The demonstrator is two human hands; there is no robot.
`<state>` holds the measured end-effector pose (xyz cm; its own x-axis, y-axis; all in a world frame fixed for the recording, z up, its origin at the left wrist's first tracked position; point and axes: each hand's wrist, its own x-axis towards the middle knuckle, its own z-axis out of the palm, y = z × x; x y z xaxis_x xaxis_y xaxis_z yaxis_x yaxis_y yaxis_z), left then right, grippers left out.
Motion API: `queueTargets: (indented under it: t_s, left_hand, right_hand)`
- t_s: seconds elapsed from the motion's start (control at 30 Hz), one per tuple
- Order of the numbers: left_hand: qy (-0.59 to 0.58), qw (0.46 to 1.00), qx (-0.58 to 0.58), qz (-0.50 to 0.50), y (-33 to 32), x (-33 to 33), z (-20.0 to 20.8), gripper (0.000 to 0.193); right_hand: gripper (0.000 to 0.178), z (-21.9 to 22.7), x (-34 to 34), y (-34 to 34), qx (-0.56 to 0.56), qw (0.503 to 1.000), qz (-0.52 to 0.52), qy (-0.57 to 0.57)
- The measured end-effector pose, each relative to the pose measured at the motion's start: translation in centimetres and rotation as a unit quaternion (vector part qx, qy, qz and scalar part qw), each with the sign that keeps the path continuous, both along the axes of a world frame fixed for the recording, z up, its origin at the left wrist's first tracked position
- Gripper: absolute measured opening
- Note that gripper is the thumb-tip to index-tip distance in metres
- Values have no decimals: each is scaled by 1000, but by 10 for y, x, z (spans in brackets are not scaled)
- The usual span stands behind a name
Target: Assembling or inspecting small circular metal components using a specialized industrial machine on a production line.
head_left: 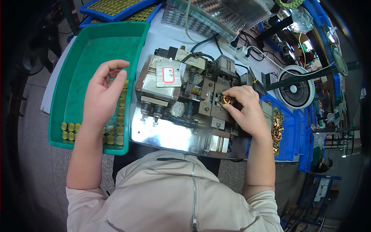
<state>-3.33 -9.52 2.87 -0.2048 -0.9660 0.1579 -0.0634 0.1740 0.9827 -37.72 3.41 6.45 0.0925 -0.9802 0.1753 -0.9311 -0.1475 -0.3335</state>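
Observation:
My right hand point(247, 106) pinches a small copper-wound coil point(225, 99) between thumb and fingertips, at the metal blocks of a bench machine point(210, 91). Whether the coil touches the blocks I cannot tell. My left hand point(106, 87) hovers over the right side of a green tray point(98, 31), thumb and forefinger apart, the other fingers curled and nothing visible in them. Rows of small yellow-topped pieces point(70, 127) line the near and right parts of the tray; my left hand and forearm hide some of them.
Right of the machine, a blue bin point(288, 133) contains many copper coils point(277, 129). A round fan point(295, 87) stands behind it. At the back are clear plastic boxes point(212, 15) and blue trays point(112, 7) of yellow pieces. Cables point(201, 56) run behind the machine.

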Motion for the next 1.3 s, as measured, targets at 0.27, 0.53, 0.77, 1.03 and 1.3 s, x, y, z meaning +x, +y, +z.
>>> queueTargets:
  t_s: [0.27, 0.53, 0.77, 1.03, 1.3]
  left_hand:
    - [-18, 1000, -4, -11, 2, -1, 0, 20]
    - [-24, 1000, 6, -13, 2, 0, 0, 20]
    - [-14, 1000, -3, -13, 1, 0, 1, 20]
    - [-37, 991, -127, -14, 12, -17, 21, 19]
    - [-204, 861, -401, -237, 28, -119, 39, 19]
  right_hand:
    - [29, -4, -3, -1, 4, 1000, 10, -20]
    - [30, 1, 9, 5, -38, 997, 4, 64]
    - [31, -9, 21, 16, -95, 985, -8, 144]
    - [41, -18, 20, 17, -102, 986, -26, 128]
    - [45, -16, 11, 25, -130, 985, -12, 109]
